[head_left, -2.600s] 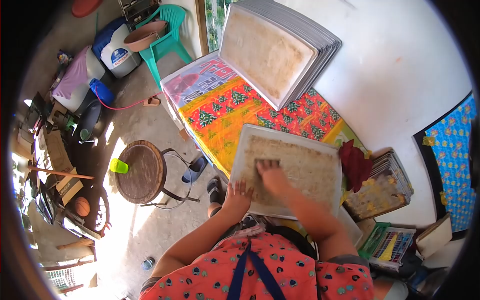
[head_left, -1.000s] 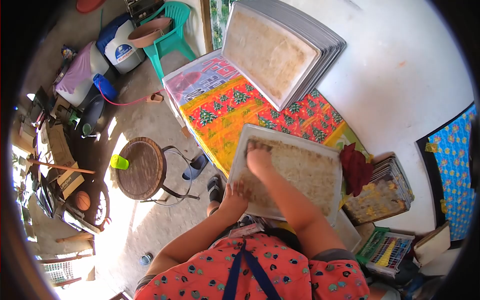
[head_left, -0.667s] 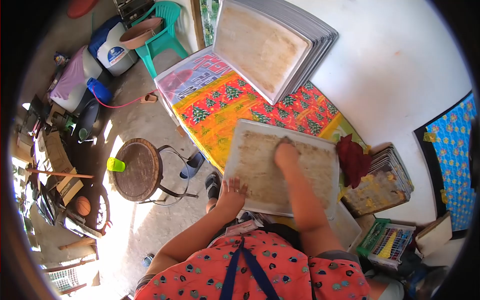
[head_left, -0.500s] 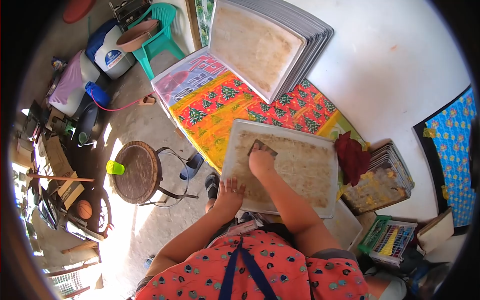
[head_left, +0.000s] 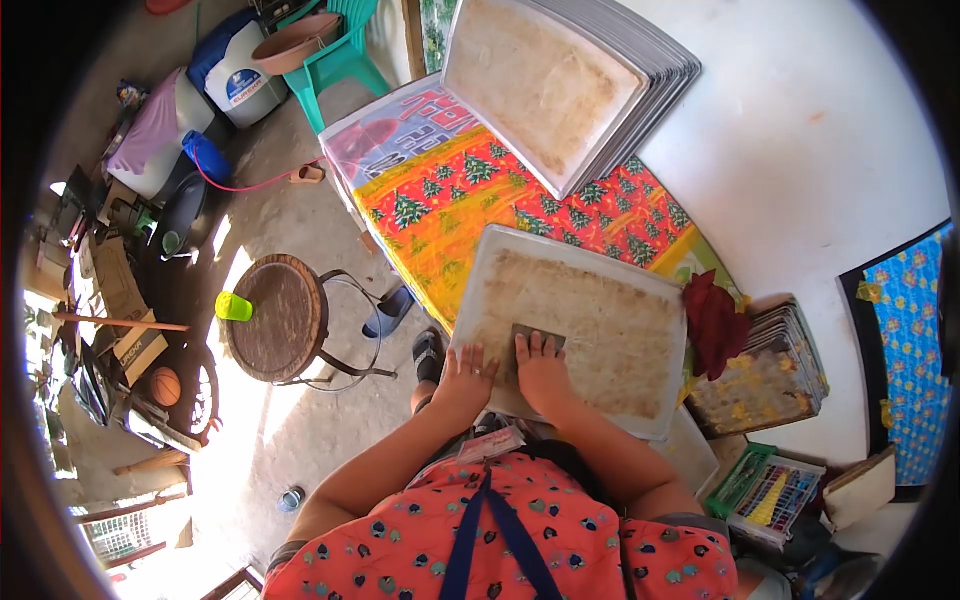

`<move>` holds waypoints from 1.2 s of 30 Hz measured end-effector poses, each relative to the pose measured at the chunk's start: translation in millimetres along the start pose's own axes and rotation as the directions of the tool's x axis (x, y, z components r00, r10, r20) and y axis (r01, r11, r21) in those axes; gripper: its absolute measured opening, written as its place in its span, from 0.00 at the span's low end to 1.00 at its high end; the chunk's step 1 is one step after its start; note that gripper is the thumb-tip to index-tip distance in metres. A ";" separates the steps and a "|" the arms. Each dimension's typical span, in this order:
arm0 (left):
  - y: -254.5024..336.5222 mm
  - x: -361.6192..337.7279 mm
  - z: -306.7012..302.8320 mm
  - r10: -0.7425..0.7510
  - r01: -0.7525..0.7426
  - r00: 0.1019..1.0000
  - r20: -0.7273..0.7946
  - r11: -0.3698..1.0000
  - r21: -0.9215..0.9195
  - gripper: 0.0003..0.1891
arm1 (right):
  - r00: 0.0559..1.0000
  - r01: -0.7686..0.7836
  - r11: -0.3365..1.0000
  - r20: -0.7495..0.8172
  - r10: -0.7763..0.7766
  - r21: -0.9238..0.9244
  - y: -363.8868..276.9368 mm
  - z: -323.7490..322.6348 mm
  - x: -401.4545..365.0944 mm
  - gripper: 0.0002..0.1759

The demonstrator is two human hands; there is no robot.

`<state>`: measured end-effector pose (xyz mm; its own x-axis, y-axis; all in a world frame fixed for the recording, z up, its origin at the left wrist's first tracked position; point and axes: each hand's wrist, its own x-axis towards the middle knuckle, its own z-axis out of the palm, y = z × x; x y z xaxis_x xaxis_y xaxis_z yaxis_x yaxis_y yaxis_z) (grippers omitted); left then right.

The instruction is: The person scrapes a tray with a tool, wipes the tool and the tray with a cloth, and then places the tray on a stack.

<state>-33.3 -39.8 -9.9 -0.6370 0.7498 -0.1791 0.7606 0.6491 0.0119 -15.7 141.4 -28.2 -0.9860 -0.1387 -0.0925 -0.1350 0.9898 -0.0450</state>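
A metal tray with brown stains lies on the table's patterned cover. My left hand rests on the tray's left edge, fingers spread. Near the tray's lower left part, my right hand presses a dark flat pad against the surface, its fingers over the pad. A dark red cloth lies by the tray's right edge.
A tall stack of trays stands at the table's back; more stained trays lean at the right. A round stool bears a green cup at left. Baskets sit at lower right.
My right hand and the pad have moved down toward me on the tray. My left hand stays at the left edge. The view has shifted slightly.
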 end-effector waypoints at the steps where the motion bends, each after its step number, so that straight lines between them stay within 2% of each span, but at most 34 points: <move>1: 0.3 1.1 -0.7 0.001 -0.002 1.000 0.015 1.000 0.009 0.31 | 0.997 -0.075 0.997 0.029 0.075 0.000 8.0 -5.7 2.2 0.28; 3: -2.3 2.8 -1.2 -0.001 0.000 1.000 0.015 0.999 0.035 0.31 | 0.972 -0.222 0.975 0.082 0.222 -0.010 42.7 -21.2 20.4 0.29; 6: -22.4 9.6 -14.3 -0.006 0.006 1.000 -0.003 0.998 0.070 0.30 | 0.921 -0.387 0.922 0.061 0.384 0.029 85.3 -14.0 40.4 0.30; 9: -50.6 16.9 -20.4 -0.061 0.058 0.998 0.021 0.991 0.118 0.29 | 0.971 -0.217 0.975 0.112 0.211 0.048 62.1 -28.8 39.8 0.30; 11: -76.2 19.2 -24.1 -0.101 0.097 0.995 0.023 0.988 0.116 0.29 | 0.995 -0.074 0.996 0.075 0.070 0.043 41.8 -18.3 39.5 0.29; 14: -116.9 18.3 -23.4 -0.080 0.082 0.997 -0.016 0.985 0.153 0.29 | 0.993 0.110 0.991 0.026 -0.112 0.070 19.6 -12.7 47.5 0.28; 16: -131.1 17.5 -29.9 -0.148 0.151 0.988 -0.030 0.973 0.173 0.30 | 0.983 0.185 0.980 -0.013 -0.185 0.065 9.7 -13.5 57.9 0.28; 19: -128.8 9.6 -33.1 -0.220 0.226 0.974 -0.061 0.964 0.142 0.33 | 0.956 0.294 0.945 -0.028 -0.293 0.145 17.4 -20.7 66.0 0.35; 20: -117.4 6.4 -31.2 -0.220 0.227 0.973 -0.072 0.967 0.114 0.33 | 0.941 0.337 0.931 -0.021 -0.338 0.139 23.2 -23.4 61.4 0.34; 21: -103.7 2.7 -28.8 -0.220 0.227 0.972 -0.082 0.970 0.084 0.33 | 0.925 0.379 0.916 -0.013 -0.381 0.134 30.5 -26.3 48.5 0.33; 22: -88.5 -1.0 -19.8 -0.146 0.154 0.986 -0.083 0.984 0.087 0.32 | 0.906 0.420 0.898 -0.002 -0.423 0.130 38.9 -27.3 33.7 0.32; 24: -58.0 -13.5 -17.4 -0.062 0.062 0.998 -0.019 0.998 -0.003 0.33 | 0.874 0.470 0.868 0.053 -0.483 0.160 60.8 -22.8 -3.3 0.39; 25: -48.1 -17.9 -16.4 -0.014 0.015 1.000 0.011 0.998 -0.054 0.34 | 0.866 0.471 0.866 0.097 -0.490 0.165 72.1 -24.7 -23.1 0.39; 27: -37.2 -20.5 -11.8 -0.057 0.059 0.998 0.026 0.996 -0.061 0.35 | 0.847 0.470 0.866 0.190 -0.497 0.173 89.3 -37.2 -53.1 0.39; 30: -35.7 -20.5 -13.2 -0.074 0.083 0.994 0.078 0.990 -0.116 0.36 | 0.838 0.472 0.863 0.212 -0.503 0.180 98.0 -46.0 -59.7 0.38; 33: -39.5 -20.8 -14.7 -0.063 0.078 0.993 0.095 0.983 -0.166 0.37 | 0.844 0.497 0.855 0.146 -0.516 0.148 82.0 -42.8 -12.2 0.38; 36: -39.8 -19.2 -19.2 -0.061 0.079 0.992 0.111 0.984 -0.163 0.37 | 0.843 0.526 0.841 0.049 -0.535 0.128 64.6 -34.2 58.4 0.33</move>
<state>-53.8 -77.6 11.9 -0.6645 0.6898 -0.2872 0.6776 0.7183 0.1575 -85.4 198.4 -2.5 -0.7544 -0.6483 -0.1029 -0.6197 0.7552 -0.2137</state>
